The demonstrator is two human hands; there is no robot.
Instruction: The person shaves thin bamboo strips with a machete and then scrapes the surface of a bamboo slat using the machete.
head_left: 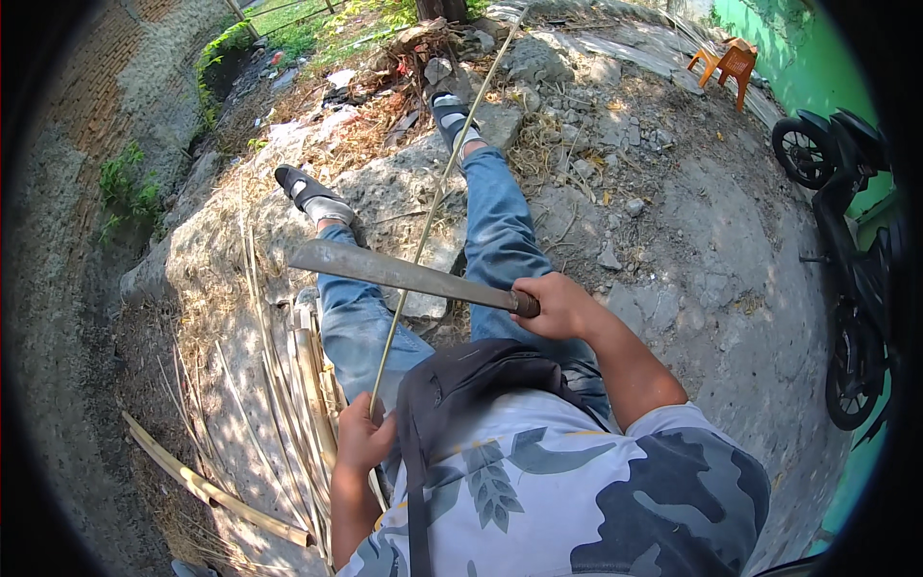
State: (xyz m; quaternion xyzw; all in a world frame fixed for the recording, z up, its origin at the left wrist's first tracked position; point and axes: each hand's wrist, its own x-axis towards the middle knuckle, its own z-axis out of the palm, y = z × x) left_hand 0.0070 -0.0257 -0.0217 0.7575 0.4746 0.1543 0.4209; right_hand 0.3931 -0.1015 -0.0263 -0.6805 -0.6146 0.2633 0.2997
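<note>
My right hand (pixel 558 306) is closed around the handle of a machete (pixel 385 269). Its long, wide blade points left and lies across a thin bamboo strip (pixel 435 204); whether the blade touches the strip is hard to tell. Near my left thigh, my left hand (pixel 364 433) grips the lower end of that strip. From there the strip slants up and away between my outstretched legs, past my right foot. A black bag (pixel 481 375) rests on my lap.
Several long bamboo strips (pixel 279 385) lie beside my left leg, with a split bamboo piece (pixel 216 492) farther left. Rubble and dry litter cover the ground ahead. A black motorcycle (pixel 856 279) stands at the right, near an orange plastic chair (pixel 736 67) and a green wall (pixel 798 48).
</note>
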